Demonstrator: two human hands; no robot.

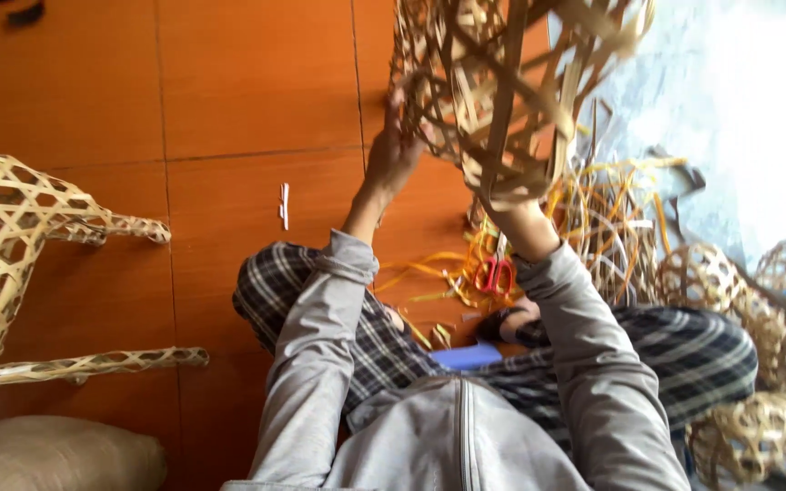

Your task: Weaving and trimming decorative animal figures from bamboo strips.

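I sit cross-legged on the floor and hold up an open-weave bamboo frame [502,82] in front of me. My left hand [391,155] grips the frame's left edge, fingers curled around the strips. My right hand [516,211] reaches up into the frame's lower end. Only its wrist shows, because the strips hide the fingers. Red-handled scissors [498,273] lie on the floor below the frame, beside my right forearm.
A pile of loose yellow and tan bamboo strips [611,218] lies ahead on the right. Woven bamboo balls [775,300] crowd the right edge. A woven animal figure [11,245] stands at left on the orange tiles. A beige cushion [47,455] is at bottom left, and a small white piece [284,205] lies mid-floor.
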